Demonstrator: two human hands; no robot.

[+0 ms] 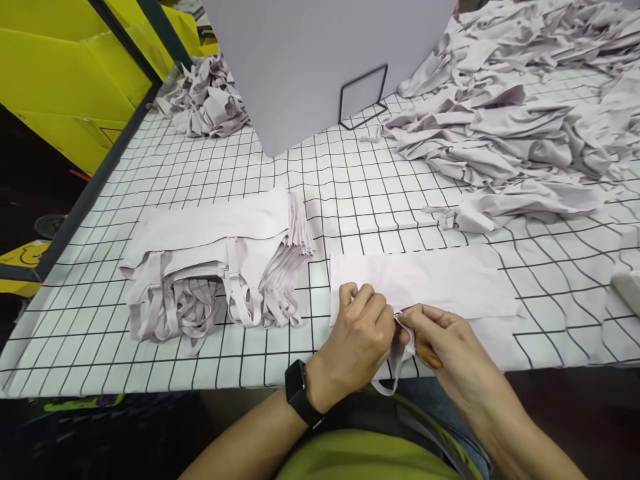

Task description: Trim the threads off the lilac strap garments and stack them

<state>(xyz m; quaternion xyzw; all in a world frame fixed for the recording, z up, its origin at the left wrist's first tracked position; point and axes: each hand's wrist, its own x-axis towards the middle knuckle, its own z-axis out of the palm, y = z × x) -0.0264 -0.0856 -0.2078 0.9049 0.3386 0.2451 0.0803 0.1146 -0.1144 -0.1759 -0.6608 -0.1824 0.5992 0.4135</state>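
Observation:
A pale lilac garment (425, 280) with thin straps lies flat near the table's front edge. My left hand (357, 337), with a black watch on its wrist, is closed over the garment's lower edge. What its fingers pinch is hidden behind the knuckles. Thumb and forefinger of my right hand (440, 333) pinch a narrow strap (407, 341) close beside the left hand. The strap hangs in a loop over the table edge. An orange-brown object (429, 356) shows under my right fingers; its kind is unclear.
On the left lies a neat stack of folded strapped garments (215, 233). Loose heaps of the same fabric (500, 133) spread over the back right, with another heap (205, 100) at back left. A grey panel (320, 67) stands behind on a wire stand (363, 100). Checked cloth (340, 180) covers the table.

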